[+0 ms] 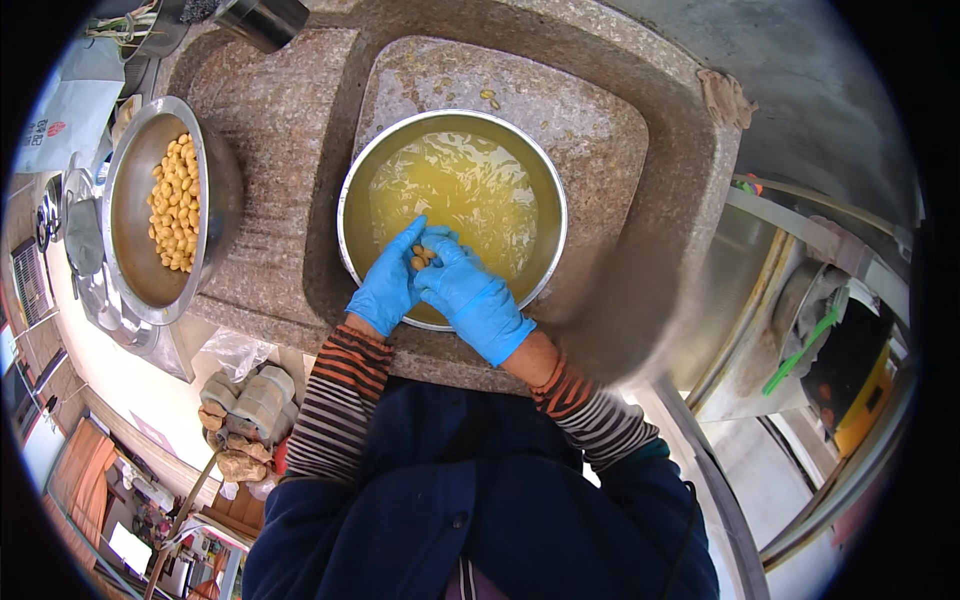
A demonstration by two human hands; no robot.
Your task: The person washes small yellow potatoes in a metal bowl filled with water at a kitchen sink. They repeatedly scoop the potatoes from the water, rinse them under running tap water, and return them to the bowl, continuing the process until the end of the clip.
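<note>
My left hand (388, 285) and my right hand (472, 292), both in blue disposable gloves, meet over the near side of a round metal basin (556, 247). Cloudy yellow-green water (457, 172) with a rippled, shiny surface fills much of it. A few small brownish-yellow nuts or fruits (420, 259) lie between my hands, against the curled fingers of my right one. My left fingers are extended beside them, and whether they also grip cannot be made out. To the left, a second metal bowl (135, 225) contains a heap of peeled-looking yellow pieces (175, 206).
The basin stands in a speckled stone sink (607, 165) with a ribbed washboard slope (270, 150) on its left. Yellowish scraps (489, 97) stick to the sink floor. A rag (726, 99) hangs on the rim. A dark metal cup (262, 21) stands at the far edge.
</note>
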